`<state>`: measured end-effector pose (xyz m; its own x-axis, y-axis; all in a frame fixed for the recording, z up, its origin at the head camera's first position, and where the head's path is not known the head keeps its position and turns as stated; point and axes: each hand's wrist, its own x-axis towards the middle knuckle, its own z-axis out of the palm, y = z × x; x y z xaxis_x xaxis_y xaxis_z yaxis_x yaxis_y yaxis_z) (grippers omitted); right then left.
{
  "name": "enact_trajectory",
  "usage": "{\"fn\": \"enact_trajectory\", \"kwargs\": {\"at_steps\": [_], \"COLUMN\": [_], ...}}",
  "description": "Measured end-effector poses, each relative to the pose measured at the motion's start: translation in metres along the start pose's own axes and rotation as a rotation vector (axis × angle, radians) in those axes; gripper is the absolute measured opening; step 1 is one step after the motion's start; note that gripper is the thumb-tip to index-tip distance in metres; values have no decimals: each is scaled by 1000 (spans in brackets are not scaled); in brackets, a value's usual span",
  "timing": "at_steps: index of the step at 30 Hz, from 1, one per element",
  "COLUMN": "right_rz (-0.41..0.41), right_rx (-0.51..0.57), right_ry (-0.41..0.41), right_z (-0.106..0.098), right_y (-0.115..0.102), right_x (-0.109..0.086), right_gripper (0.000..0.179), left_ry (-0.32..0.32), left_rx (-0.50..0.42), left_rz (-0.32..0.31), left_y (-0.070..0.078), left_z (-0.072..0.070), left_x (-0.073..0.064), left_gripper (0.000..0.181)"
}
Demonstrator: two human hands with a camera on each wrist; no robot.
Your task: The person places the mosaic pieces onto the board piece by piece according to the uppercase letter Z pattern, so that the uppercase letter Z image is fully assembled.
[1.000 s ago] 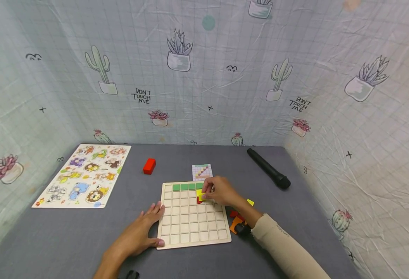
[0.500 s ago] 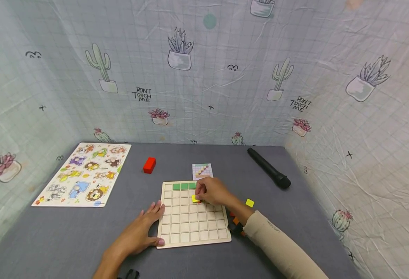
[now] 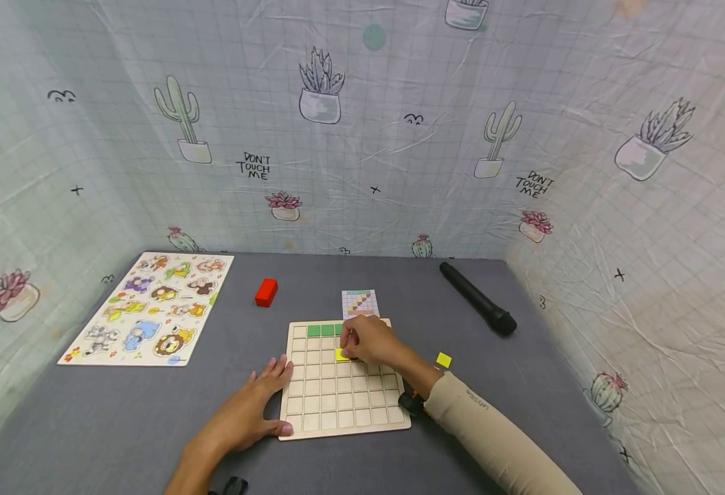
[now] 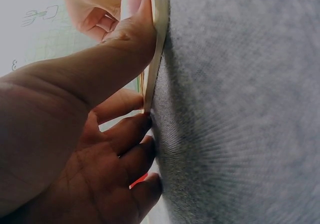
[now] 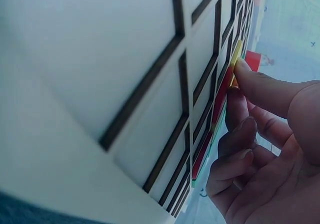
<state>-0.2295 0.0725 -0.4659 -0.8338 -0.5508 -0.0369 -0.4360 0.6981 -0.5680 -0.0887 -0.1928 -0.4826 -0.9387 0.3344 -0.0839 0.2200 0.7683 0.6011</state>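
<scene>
Red block [image 3: 266, 293] and card [image 3: 359, 302] beyond gridded board [image 3: 336, 403]

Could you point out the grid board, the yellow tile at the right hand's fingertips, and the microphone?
Grid board [image 3: 345, 401], head view: on a bare square in its lower half.
Yellow tile [image 3: 341, 355], head view: on its exposed face.
Microphone [image 3: 475, 295], head view: on its handle.

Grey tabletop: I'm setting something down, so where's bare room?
Bare: between the animal board and left hand; between the red block and pattern card; right of the loose yellow tile. Crowded: far rows of the grid board, with green tiles and right hand.
</scene>
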Motion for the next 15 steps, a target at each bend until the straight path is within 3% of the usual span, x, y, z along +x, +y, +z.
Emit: {"fn": "enact_trajectory", "kwargs": {"at_steps": [9, 15], "right_rz": [-68, -38], "right_rx": [40, 151], "right_ry": [-4, -3], "right_z": [-6, -16], "right_y": [10, 23], "right_x": [-8, -20], "right_gripper": [12, 12], "left_ry": [-4, 1], "left_rx": [-11, -4], "left_rz": [5, 6], "left_y": [-1, -1], "left_z": [1, 1], "left_x": [1, 0], "left_gripper": [106, 106]}}
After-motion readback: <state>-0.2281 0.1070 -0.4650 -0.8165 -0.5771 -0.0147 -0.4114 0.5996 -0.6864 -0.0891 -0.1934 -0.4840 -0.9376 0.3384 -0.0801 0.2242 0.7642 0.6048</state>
